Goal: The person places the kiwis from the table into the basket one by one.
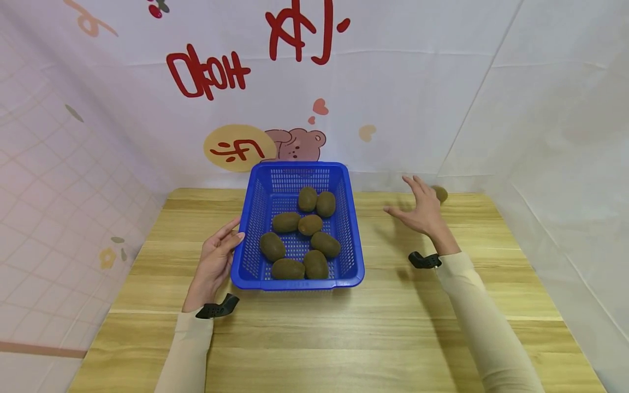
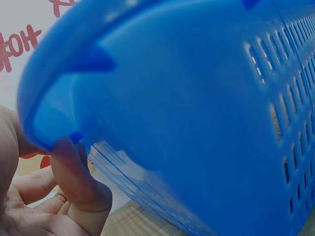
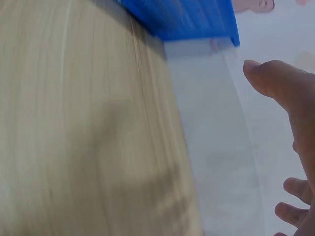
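Observation:
A blue plastic basket (image 1: 357, 262) with slotted walls holds several brown kiwifruit (image 1: 325, 244) on its floor. My left hand (image 1: 216, 259) grips the basket's left rim, its thumb on the top edge and its fingers at the outside. Close up in the left wrist view, the rim (image 2: 29, 93) sits between thumb and fingers. To the right of the basket, my right hand (image 1: 421, 213) is held over the table with fingers spread and nothing in it. Just beyond that hand a single kiwifruit (image 1: 440, 193) shows, partly hidden by it.
The wood-grain table (image 1: 314, 338) runs back to a white cloth backdrop (image 1: 417, 109) printed with red lettering and a pink bear (image 1: 301, 146). Cloth also hangs along the left and right sides. A black wrist camera mount (image 1: 217, 307) sits on each wrist.

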{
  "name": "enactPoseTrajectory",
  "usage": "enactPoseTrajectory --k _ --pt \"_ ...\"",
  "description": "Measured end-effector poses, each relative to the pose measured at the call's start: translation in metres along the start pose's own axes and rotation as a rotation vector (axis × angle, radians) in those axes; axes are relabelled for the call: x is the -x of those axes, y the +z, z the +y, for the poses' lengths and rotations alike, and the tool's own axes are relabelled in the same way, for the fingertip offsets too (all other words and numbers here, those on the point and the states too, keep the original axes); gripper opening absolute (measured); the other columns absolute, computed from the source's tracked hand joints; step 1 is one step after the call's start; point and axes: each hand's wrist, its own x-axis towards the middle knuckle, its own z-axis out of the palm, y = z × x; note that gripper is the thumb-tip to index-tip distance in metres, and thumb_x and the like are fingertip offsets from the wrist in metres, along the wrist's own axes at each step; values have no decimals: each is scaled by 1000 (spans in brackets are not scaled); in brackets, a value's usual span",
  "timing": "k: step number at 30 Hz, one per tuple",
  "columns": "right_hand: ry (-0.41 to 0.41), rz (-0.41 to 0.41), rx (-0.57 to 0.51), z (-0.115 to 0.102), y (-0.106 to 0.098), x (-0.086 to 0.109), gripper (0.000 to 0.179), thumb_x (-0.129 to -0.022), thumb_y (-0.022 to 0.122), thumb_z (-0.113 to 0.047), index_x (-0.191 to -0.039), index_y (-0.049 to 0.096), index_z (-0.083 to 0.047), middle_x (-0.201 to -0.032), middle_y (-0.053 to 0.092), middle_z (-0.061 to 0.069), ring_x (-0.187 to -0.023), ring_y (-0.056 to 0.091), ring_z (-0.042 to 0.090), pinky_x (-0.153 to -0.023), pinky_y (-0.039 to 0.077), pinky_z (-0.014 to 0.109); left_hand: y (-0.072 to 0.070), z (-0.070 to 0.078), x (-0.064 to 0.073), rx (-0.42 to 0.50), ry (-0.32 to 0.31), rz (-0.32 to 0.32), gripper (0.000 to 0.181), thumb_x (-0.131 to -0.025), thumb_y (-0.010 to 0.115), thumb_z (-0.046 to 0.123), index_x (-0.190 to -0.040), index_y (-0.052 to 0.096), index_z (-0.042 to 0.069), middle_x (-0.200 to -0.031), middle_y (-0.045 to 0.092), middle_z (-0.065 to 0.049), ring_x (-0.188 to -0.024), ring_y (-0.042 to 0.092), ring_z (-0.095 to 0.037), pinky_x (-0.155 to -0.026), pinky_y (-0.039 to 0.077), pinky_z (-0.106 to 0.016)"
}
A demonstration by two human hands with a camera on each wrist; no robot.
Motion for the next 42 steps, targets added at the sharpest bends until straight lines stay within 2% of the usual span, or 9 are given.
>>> enactPoseTrajectory --k 9,16,19,28,32,37,42 --pt "56 -13 28 28 -10 -4 102 -87 76 -56 -163 26 -11 -169 16 26 -150 14 59 -116 19 80 0 0 1 -8 2 1 63 -101 64 6 -157 36 -2 -98 65 1 -83 74 -8 -70 63 -20" --pt "113 -21 8 49 -13 -5 102 -89 75 -54 -164 21 -10 -170 9 28 -151 10 59 -115 18 83 0 0 0 -6 2 6 62 -101 64 6 -156 37 -2 -96 66 2 -78 72 -7 -60 60 -15" --pt "151 -17 11 55 -14 -6 103 -89 74 -55 -164 20 -11 -170 8 26 -152 9 59 -115 17 83 0 0 0 -6 2 4 62 -101 64 6 -156 37 -2 -97 66 1 -80 74 -8 -66 63 -19" --pt "204 14 45 76 -18 -11 95 -92 72 -52 -162 25 -8 -165 18 32 -145 18 63 -114 21 80 -1 0 0 -1 0 -1 63 -101 64 5 -156 37 -1 -97 67 1 -87 75 -10 -79 64 -27" --pt "213 19 34 87 -15 -14 91 -94 72 -49 -161 28 -7 -163 21 34 -144 21 63 -113 26 78 0 0 0 -6 -3 3 62 -101 64 5 -156 37 -1 -97 66 1 -85 75 -10 -75 64 -25" --pt "216 51 -3 97 -11 -16 76 -96 71 -36 -156 37 -4 -158 27 36 -141 28 61 -108 36 76 -1 0 1 -6 -7 4 62 -101 64 6 -156 37 -1 -98 66 2 -85 75 -10 -75 64 -25" --pt "211 110 -35 102 -7 -16 65 -97 71 -25 -152 43 -2 -153 34 37 -138 34 57 -110 36 73 1 0 0 -12 -7 15 61 -101 64 6 -156 38 -1 -96 66 2 -84 74 -9 -74 64 -24"
